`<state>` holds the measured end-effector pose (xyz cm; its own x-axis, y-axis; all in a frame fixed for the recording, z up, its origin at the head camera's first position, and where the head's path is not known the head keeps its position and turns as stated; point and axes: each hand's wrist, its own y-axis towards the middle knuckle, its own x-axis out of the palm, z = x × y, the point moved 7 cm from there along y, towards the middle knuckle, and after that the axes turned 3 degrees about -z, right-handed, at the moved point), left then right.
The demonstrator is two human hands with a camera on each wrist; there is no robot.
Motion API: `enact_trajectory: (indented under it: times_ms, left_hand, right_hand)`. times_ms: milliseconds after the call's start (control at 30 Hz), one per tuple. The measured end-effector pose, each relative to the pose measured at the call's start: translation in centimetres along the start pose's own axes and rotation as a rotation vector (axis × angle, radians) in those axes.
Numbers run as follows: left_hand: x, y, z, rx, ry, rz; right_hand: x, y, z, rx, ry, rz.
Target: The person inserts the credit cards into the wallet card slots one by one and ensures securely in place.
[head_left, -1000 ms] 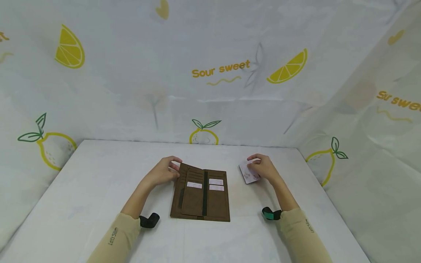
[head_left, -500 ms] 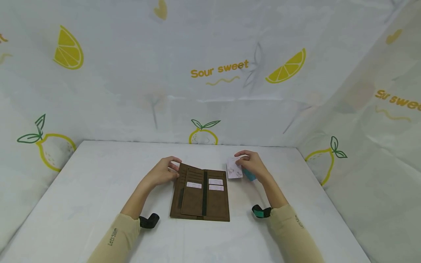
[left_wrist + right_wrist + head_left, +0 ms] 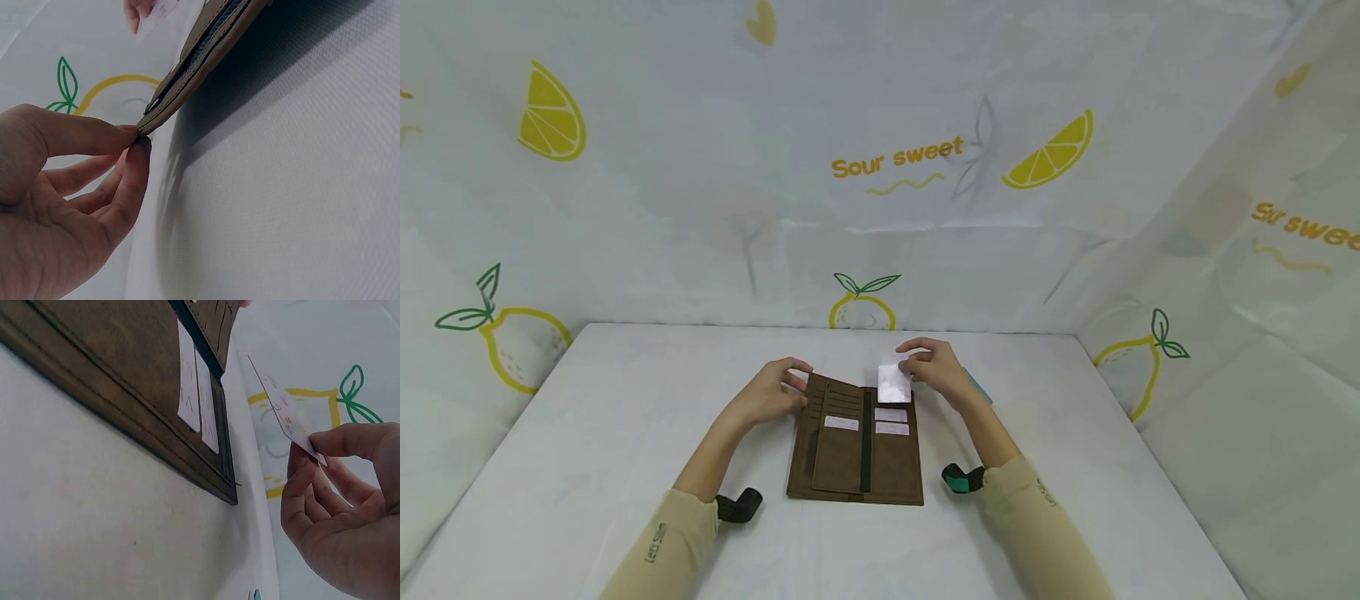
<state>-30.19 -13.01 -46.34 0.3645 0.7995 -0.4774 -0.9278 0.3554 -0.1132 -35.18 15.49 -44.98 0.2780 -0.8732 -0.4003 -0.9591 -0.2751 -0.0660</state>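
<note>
Desk (image 3: 625, 433), white, carries an open brown wallet (image 3: 856, 446) near its middle, three white cards tucked in the slots. Left hand (image 3: 771, 392) pinches the wallet's far left corner between thumb and fingers. Right hand (image 3: 934, 369) pinches a white card (image 3: 894, 382), held just above the wallet's far right edge.

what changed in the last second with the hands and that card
The right hand, pinching the white card, lifted it off the table and carried it left to the wallet's far edge, uncovering a teal card. The left hand kept pinching the wallet's corner.
</note>
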Motion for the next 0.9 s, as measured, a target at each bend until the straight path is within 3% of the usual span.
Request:
enact_trajectory:
  times_ms: [333, 900]
  left_hand:
    - [0.0, 0.0, -0.2, 0.002, -0.013, -0.010]
    - [0.0, 0.0, -0.1, 0.005, -0.013, -0.010]
  right_hand:
    - [2.1, 0.9, -0.8, 0.012, 0.042, 0.004]
    - [5.9, 1.5, -2.6, -0.108, -0.027, -0.089]
